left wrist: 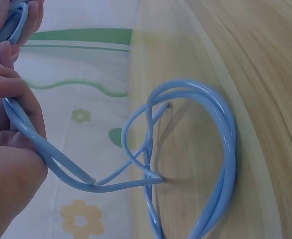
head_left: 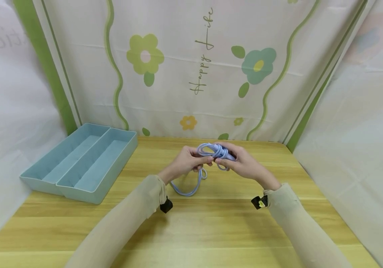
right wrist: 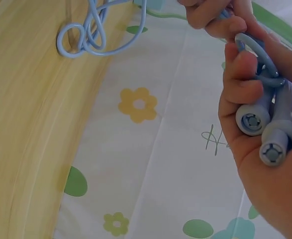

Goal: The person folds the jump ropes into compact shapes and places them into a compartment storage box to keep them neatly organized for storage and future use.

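- Over the wooden table (head_left: 211, 223), your left hand (head_left: 186, 160) pinches the blue skipping rope (head_left: 191, 186).
- Your right hand (head_left: 241, 162) grips both rope handles (right wrist: 262, 127), loops dangling onto the tabletop.

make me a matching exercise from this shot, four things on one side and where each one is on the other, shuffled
Things:
1. two rope handles
2. loose rope loops
3. blue divided tray
4. flower-print cloth

Places:
A. at the table's left edge
B. hanging upright behind the table
C. side by side in the right hand
D. drooping onto the wooden table below the left hand

Pairs: 1-C, 2-D, 3-A, 4-B
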Available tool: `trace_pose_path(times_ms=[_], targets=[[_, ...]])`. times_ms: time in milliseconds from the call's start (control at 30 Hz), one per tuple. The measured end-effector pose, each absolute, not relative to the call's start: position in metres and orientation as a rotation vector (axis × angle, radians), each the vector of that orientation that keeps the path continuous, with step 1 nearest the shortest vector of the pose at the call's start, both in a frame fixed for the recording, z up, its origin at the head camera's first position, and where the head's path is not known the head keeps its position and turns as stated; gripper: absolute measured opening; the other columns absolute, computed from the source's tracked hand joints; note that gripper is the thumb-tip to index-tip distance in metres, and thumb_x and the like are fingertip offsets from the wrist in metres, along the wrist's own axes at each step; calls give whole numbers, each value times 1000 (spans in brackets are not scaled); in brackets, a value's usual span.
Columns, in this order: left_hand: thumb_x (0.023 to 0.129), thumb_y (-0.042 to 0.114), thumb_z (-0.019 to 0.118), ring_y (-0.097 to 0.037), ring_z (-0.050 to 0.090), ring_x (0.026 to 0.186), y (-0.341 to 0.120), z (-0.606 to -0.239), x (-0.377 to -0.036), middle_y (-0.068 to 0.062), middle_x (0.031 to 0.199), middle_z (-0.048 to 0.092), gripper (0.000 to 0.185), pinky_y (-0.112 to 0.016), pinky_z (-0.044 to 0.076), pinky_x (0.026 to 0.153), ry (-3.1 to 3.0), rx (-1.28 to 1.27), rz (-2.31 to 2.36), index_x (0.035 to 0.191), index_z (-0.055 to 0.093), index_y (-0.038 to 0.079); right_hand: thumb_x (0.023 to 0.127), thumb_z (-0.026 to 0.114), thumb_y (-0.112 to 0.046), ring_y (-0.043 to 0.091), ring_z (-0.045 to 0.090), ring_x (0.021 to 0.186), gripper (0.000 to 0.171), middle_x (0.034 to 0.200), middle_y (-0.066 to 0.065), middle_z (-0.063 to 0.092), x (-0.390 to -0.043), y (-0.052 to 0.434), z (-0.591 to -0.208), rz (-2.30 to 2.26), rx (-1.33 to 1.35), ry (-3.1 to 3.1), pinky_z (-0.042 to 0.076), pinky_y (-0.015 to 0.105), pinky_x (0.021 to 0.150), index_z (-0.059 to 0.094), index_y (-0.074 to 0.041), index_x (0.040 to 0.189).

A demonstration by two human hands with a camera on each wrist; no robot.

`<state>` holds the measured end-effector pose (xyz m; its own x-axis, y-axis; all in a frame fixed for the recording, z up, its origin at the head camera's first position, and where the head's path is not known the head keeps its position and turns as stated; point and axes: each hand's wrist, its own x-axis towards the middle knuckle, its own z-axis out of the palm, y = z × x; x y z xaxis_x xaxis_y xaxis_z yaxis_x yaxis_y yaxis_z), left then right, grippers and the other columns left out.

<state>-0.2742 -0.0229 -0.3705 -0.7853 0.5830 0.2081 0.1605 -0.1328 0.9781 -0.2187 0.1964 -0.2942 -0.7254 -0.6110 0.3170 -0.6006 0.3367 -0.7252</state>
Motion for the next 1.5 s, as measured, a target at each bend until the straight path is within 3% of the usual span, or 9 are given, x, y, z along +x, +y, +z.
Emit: trace_pose_path(times_ms=[167,333,500,733,967,1133,1367,1500], targets=[[89,27,76,-13,44,52,-22,-368,-274,-18,84,71,26,-28,33,48,1844,780,1964,97,78,2,95,62,4,19,50,56,32,80,14,56,-214,193,-292,-1367,-1115,2632,45,29,48,50,7,125],[87,29,77,-11,43,50,-22,-364,-274,-18,84,71,30,-26,31,46,1882,757,1895,97,78,1,96,60,2,19,48,54,24,77,18,56,-219,194,-300,-1349,-1086,2623,44,28,47,43,2,113],[87,31,78,-10,43,48,-22,-362,-272,-13,81,72,25,-25,30,45,1941,737,1872,92,80,6,99,59,-5,20,47,54,25,78,17,56,-232,200,-317,-1365,-1034,2632,43,29,47,44,-3,118],[89,27,75,-13,44,50,-24,-360,-273,-16,82,72,30,-25,34,46,1927,809,1855,95,78,-2,101,60,-21,21,54,64,33,88,8,59,-233,200,-318,-1326,-1088,2732,48,33,54,51,-11,131],[94,20,69,-13,56,57,-27,-363,-275,-21,88,71,20,-27,44,53,1854,905,1816,96,79,3,101,59,-14,27,58,71,32,94,7,60,-229,198,-315,-1304,-1097,2739,50,33,59,52,-8,132],[95,20,69,-14,52,54,-26,-363,-275,-15,82,72,20,-26,42,50,1903,946,1795,94,80,4,99,59,-5,30,61,69,33,94,12,61,-229,198,-316,-1367,-1104,2694,52,34,58,51,-2,131],[93,23,71,-20,52,53,-25,-362,-275,-13,80,72,20,-25,42,47,1985,948,1760,90,80,6,99,62,-11,21,58,65,31,96,8,61,-228,199,-316,-1346,-1071,2718,52,32,54,54,-9,128],[93,23,71,-19,51,52,-23,-361,-274,-13,79,72,21,-25,41,47,1989,959,1756,88,80,5,100,60,-10,20,54,67,32,96,9,58,-225,197,-313,-1297,-1074,2763,49,33,55,52,-7,131]])
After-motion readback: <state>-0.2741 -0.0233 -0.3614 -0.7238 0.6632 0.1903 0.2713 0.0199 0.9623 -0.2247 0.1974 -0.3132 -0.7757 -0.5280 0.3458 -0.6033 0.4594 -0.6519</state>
